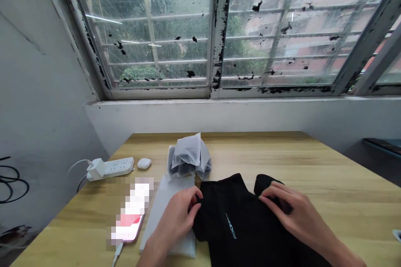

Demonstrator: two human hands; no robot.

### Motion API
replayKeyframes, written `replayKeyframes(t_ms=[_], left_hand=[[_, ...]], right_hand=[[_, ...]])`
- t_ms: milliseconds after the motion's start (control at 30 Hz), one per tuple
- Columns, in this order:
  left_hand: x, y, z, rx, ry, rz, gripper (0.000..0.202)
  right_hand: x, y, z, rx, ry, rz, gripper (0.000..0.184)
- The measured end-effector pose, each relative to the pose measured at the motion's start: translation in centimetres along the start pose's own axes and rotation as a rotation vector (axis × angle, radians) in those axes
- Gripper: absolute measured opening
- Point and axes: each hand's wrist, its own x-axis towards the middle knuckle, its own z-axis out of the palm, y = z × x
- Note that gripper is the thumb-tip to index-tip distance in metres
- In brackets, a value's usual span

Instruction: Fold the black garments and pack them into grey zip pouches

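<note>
A black garment [238, 221] with a small pale logo lies on the wooden table [328, 175] in front of me. My left hand [178, 217] pinches the garment's left edge, fingers curled on the cloth. My right hand [291, 212] rests on its upper right part, fingers closed on a fold of the fabric. Under my left hand lies a flat frosted plastic bag [163, 208].
A crumpled grey-white plastic bag [189, 158] sits behind the garment. A white power strip [111, 167] with a plugged charger and a small white case [144, 163] lie at the left. A phone [128, 227] on a cable lies near the front left edge. A barred window [216, 29] is behind.
</note>
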Motion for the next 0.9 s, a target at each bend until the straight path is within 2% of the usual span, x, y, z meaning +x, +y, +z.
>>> replayKeyframes(t_ms=[67,133,167,233,333,433,567,667,767,900], left_hand=[[0.2,1.0,-0.8,-0.185,0.063,0.049,0.011],[0.3,2.0,-1.7,-0.294,0.213,0.057,0.016],[0.4,2.5,-2.0,-0.3,0.279,0.063,0.017],[0.4,2.8,-2.2,-0.256,0.295,0.083,0.016],[0.2,2.1,-1.6,-0.11,0.19,0.088,0.012],[-0.6,0.5,-1.0,0.007,0.122,0.034,0.015],[-1.8,-1.6,-1.0,0.081,0.122,-0.006,0.018],[-2.5,-2.9,-1.3,0.137,0.113,-0.048,0.031],[-2.9,-3.8,-1.4,0.2,0.099,-0.089,0.045],[-3.1,-4.0,-1.1,0.252,0.093,-0.075,0.04]], right_hand=[[0.4,-0.5,-1.7,-0.035,0.157,-0.06,0.022],[0.8,-0.7,-3.0,-0.171,0.361,-0.104,0.016],[1.0,-0.8,-3.5,-0.258,0.446,-0.114,0.013],[1.3,-0.8,-3.7,-0.412,0.521,-0.112,0.012],[1.5,-0.8,-2.4,-0.445,0.413,-0.1,0.017],[1.4,-1.1,0.1,-0.289,0.206,-0.08,0.019],[1.6,-2.1,3.0,-0.086,-0.002,-0.037,0.02],[2.4,-2.9,4.3,0.017,-0.115,-0.007,0.021],[3.9,-3.3,5.2,0.063,-0.188,0.0,0.02],[6.2,-3.8,6.6,0.006,-0.171,-0.077,0.018]])
